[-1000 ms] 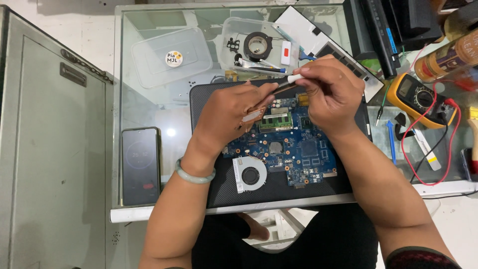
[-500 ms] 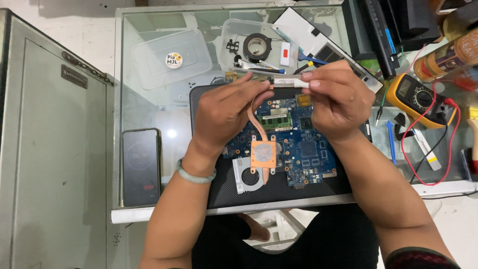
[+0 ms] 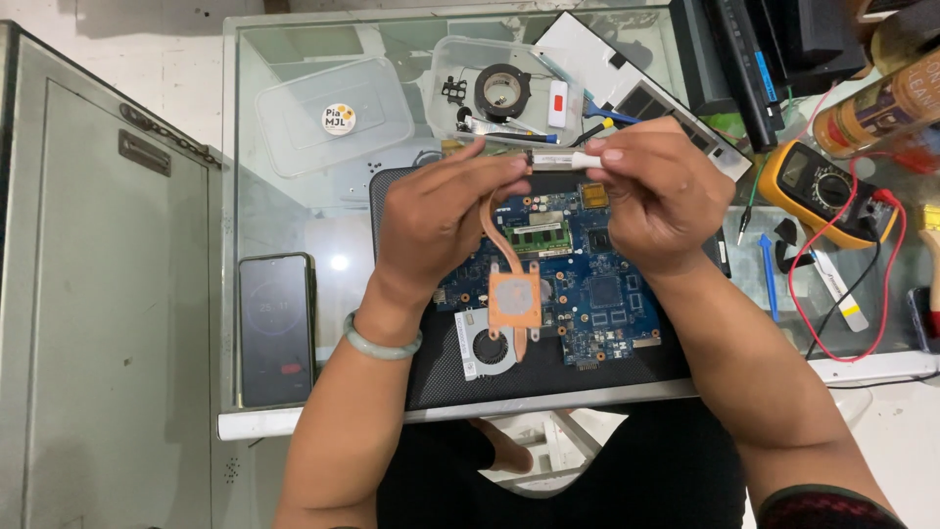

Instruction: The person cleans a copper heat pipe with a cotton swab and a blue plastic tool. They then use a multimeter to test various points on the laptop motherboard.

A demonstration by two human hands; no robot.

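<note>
Both hands pinch: your left hand (image 3: 441,211) holds the copper heatsink (image 3: 514,294), hanging toward you, right hand (image 3: 656,196) clamps a white tube (image 3: 568,159) crosswise.

A dark phone (image 3: 277,328) lies at the glass tabletop's (image 3: 323,230) left edge. Two clear plastic tubs (image 3: 333,118) sit along the far edge. A yellow multimeter (image 3: 821,186) with red leads rests near the right edge.
</note>
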